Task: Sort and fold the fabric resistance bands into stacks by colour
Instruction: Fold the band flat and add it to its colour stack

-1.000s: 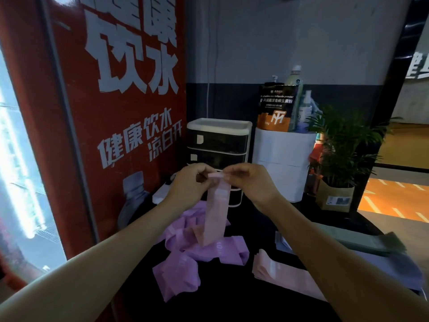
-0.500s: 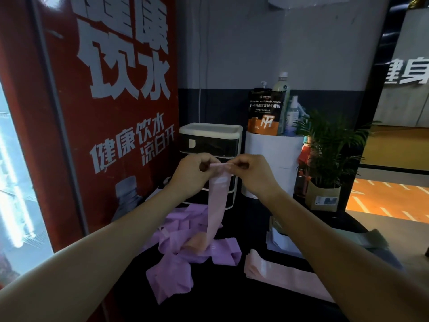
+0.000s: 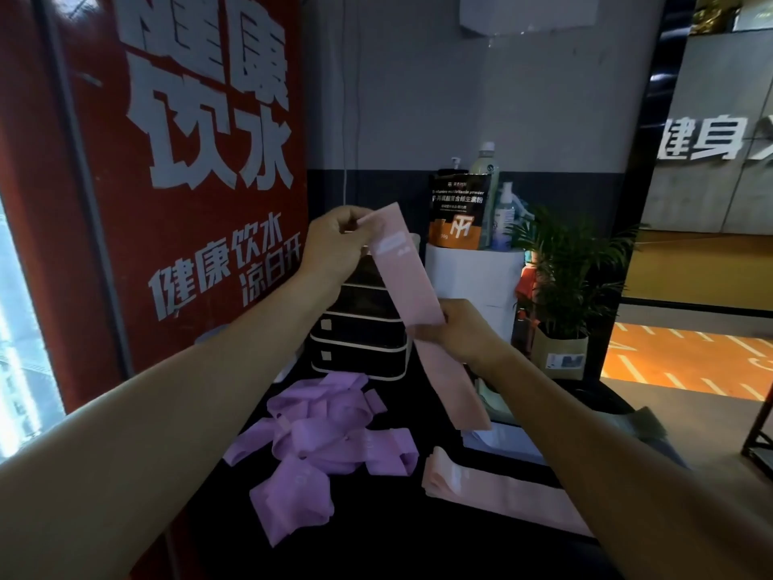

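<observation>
A long pink band (image 3: 412,286) hangs slanted in the air above the dark table (image 3: 376,529). My left hand (image 3: 336,242) pinches its upper end. My right hand (image 3: 460,332) grips it near the middle, and the lower end dangles below that hand. A loose heap of purple bands (image 3: 322,441) lies tangled on the table at the left. To the right of the heap, a flat stack of pink bands (image 3: 497,491) lies partly under my right forearm.
A small drawer unit (image 3: 359,328) stands at the back of the table, with a white cylinder (image 3: 472,278) beside it carrying a powder pouch and bottles. A potted plant (image 3: 564,286) is at the right. A red poster wall closes the left side.
Both hands held the band's top end together; now the left hand has lifted that end up and left, while the right hand has slid down to its middle. The band has left the heap.
</observation>
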Action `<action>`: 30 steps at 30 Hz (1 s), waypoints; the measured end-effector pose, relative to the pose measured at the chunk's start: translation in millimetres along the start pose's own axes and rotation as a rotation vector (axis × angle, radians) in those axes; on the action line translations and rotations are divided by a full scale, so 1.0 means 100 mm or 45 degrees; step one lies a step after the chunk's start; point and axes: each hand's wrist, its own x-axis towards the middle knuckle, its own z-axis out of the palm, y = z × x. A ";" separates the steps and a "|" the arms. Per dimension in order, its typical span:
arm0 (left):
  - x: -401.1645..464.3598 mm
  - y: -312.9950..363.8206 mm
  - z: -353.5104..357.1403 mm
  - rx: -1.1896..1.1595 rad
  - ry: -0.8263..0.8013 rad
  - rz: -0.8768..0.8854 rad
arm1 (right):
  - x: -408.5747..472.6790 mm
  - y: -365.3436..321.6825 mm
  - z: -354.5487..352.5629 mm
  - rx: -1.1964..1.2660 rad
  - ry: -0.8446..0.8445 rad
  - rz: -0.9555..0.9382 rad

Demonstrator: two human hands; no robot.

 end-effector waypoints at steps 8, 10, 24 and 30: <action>-0.15 -0.46 0.05 -0.078 0.101 -0.264 | -0.28 0.42 -0.44 -0.308 -0.094 0.131; -0.18 -0.54 0.04 -0.093 0.163 -0.331 | -0.35 0.56 -0.53 -0.416 -0.120 0.167; -0.88 -1.26 0.40 -0.029 0.113 -0.729 | -1.30 1.31 -1.09 0.077 0.470 0.710; -1.30 -1.46 0.66 0.166 -0.012 -0.768 | -1.64 1.57 -1.16 0.004 0.651 0.817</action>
